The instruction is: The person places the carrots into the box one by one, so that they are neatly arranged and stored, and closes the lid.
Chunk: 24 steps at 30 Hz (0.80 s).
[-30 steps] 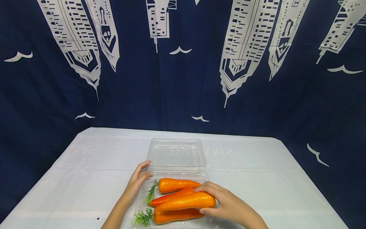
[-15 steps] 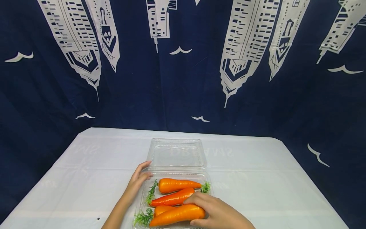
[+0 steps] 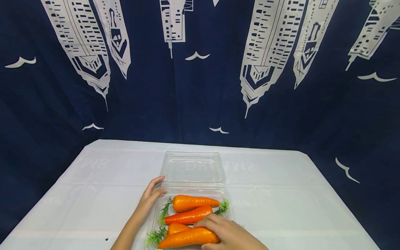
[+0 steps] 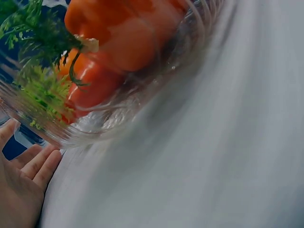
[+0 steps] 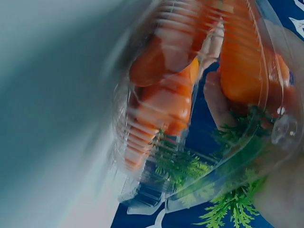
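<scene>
My right hand (image 3: 226,232) grips the thick end of the nearest orange carrot (image 3: 187,238), fingers over its far side and thumb at its near side. This carrot lies partly over another orange carrot (image 3: 176,228) in the base of a clear plastic clamshell box (image 3: 198,190). Beyond them rest a redder carrot (image 3: 187,216) and an orange carrot (image 3: 193,202). Green leafy tops (image 3: 156,236) show at both ends of the row. My left hand (image 3: 147,201) touches the box's left side near the hinge; its fingers (image 4: 40,164) look straight in the left wrist view.
The box's lid (image 3: 193,169) lies folded back flat, away from me. A white cloth (image 3: 281,194) covers the table. Behind it hangs a dark blue curtain (image 3: 200,93) with white building and bird prints. A small dark speck (image 3: 107,239) lies on the cloth at the left.
My right hand has lowered the nearest carrot and shifted it left and towards me, uncovering the redder carrot and the leaves at the right. My left hand has stayed put.
</scene>
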{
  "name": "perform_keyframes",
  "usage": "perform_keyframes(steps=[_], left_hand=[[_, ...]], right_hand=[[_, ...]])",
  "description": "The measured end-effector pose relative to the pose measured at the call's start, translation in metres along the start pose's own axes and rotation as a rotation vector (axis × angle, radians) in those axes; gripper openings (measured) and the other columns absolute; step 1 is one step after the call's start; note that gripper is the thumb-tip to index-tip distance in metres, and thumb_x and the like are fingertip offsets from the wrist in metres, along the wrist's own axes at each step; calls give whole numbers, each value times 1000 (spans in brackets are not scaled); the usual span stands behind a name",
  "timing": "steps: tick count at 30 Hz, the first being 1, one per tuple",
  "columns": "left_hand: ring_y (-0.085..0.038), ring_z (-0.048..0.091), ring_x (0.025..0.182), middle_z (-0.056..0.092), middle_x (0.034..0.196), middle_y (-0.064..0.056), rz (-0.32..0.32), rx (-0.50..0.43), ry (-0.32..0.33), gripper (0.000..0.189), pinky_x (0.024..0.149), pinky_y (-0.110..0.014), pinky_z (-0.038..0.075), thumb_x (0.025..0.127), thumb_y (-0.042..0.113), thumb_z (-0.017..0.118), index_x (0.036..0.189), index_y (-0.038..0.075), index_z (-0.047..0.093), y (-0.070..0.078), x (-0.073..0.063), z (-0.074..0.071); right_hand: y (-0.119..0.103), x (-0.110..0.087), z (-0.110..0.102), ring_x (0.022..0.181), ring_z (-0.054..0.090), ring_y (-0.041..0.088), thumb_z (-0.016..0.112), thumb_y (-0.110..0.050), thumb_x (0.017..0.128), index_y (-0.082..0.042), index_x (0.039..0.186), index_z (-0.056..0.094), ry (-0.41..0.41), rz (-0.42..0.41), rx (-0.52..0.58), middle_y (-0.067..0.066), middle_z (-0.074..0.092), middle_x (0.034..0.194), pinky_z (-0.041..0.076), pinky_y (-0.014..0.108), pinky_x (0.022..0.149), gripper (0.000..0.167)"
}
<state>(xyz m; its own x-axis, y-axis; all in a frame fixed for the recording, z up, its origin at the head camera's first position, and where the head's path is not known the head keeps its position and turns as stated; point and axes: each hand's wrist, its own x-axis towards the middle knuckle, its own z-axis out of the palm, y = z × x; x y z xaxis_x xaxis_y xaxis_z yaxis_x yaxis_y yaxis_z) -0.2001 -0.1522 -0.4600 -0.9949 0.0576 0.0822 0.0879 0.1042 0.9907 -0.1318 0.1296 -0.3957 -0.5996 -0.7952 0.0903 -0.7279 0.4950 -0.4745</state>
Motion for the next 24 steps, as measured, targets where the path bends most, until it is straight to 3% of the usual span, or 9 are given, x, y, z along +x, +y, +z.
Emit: perform_keyframes(steps=[17, 24], left_hand=[[-7, 54, 97, 35, 140, -14, 20, 1, -9, 43, 86, -22, 46, 90, 19, 49, 132, 15, 41, -2, 0, -1], [-6, 55, 96, 36, 139, -14, 6, 9, 5, 43, 85, -21, 46, 90, 17, 50, 132, 14, 41, -3, 1, -1]], right_hand=[[-10, 9, 10, 91, 50, 1, 54, -44, 87, -24, 121, 51, 95, 2, -21, -10, 56, 110, 47, 21, 75, 39], [-14, 12, 14, 88, 47, 0, 56, -44, 86, -21, 118, 52, 106, 48, 21, -8, 56, 107, 46, 19, 73, 39]])
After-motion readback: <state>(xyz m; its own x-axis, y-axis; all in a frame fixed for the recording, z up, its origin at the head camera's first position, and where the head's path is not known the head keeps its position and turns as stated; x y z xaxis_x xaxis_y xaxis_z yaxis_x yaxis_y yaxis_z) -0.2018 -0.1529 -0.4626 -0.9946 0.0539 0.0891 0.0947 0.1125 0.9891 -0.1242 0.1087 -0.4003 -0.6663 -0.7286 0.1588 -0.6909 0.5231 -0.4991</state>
